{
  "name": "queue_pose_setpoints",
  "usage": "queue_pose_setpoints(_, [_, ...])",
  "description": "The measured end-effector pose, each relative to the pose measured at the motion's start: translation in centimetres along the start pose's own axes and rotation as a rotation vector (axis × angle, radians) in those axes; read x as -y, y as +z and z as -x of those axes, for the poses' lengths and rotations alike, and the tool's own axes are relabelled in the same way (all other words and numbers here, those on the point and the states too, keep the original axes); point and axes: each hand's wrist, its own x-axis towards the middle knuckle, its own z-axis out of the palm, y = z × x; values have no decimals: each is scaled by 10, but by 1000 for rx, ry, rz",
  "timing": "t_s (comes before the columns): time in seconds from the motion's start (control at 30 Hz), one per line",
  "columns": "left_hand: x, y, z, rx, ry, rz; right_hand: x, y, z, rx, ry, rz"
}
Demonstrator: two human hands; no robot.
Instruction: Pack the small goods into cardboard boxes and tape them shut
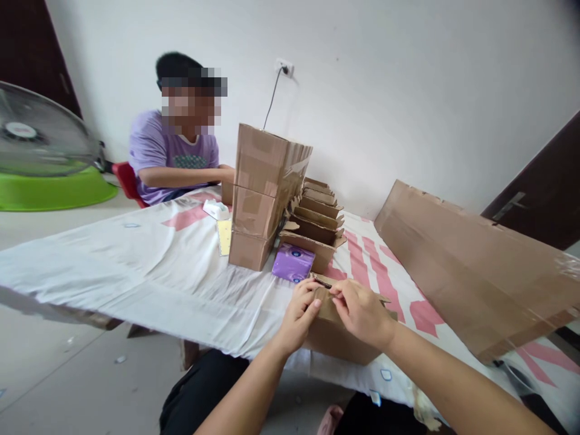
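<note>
A small brown cardboard box (342,343) sits at the table edge in front of me, its top side up, with a dark gap showing along its far rim. My left hand (302,309) grips the box's left top edge, thumb bent on the upper face. My right hand (360,307) is closed in a pinch at the top edge; its fingertips are on the cardboard, though the exact bit between them is partly hidden. Just beyond the box lies a purple tissue pack (293,263), close to my left fingers.
Stacked taped boxes (254,193) stand beside a row of open boxes (317,232). A large cardboard sheet (471,278) leans at the right. Across the table (136,266) sits a person (174,154) in purple. A white object (216,209) and yellow card (224,237) lie left.
</note>
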Motion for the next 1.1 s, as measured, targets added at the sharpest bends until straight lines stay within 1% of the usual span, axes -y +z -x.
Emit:
queue_pose_setpoints(0.1, [0, 0, 0, 3, -5, 7, 0, 6, 0, -27, -107, 113])
queue_pose_setpoints(0.17, [0, 0, 0, 10, -10, 7, -3, 8, -3, -74, -130, 149])
queue_pose_setpoints(0.2, [0, 0, 1, 13, -13, 8, -5, 8, -5, -111, -104, 151])
queue_pose_setpoints(0.27, [0, -1, 1, 21, -14, 11, -12, 4, -9, -198, -2, 125])
queue_pose_setpoints(0.37, [-1, -2, 1, 18, -4, 13, -22, -7, -16, -285, 122, 15])
queue_pose_setpoints(0.43, [-2, -2, 2, 10, 5, 17, -25, -13, -16, -281, 138, -101])
queue_pose_setpoints(0.53, [-3, -2, 3, -14, 8, 23, -21, -18, -11, -216, 123, -214])
queue_pose_setpoints(0.6, [-3, -1, 3, -25, 2, 17, -13, -16, -3, -166, 76, -195])
queue_pose_setpoints(0.67, [-4, 0, 2, -23, -3, 8, -5, -10, 3, -138, -12, -122])
queue_pose_setpoints(0.73, [-3, 1, 2, -15, -9, 3, 0, -2, 7, -131, -90, -41])
queue_pose_setpoints(0.8, [-2, 1, 1, -11, -12, 2, 0, 3, 6, -146, -113, 10])
queue_pose_setpoints(0.87, [-1, 1, 1, -9, -10, 4, -3, 5, 2, -191, -71, 15])
queue_pose_setpoints(1.0, [-1, 1, 1, 4, -3, 11, -11, 2, -5, -298, 93, 1])
queue_pose_setpoints(1.1, [-2, 3, 1, 3, -12, 7, -13, 4, -4, -309, 176, -47])
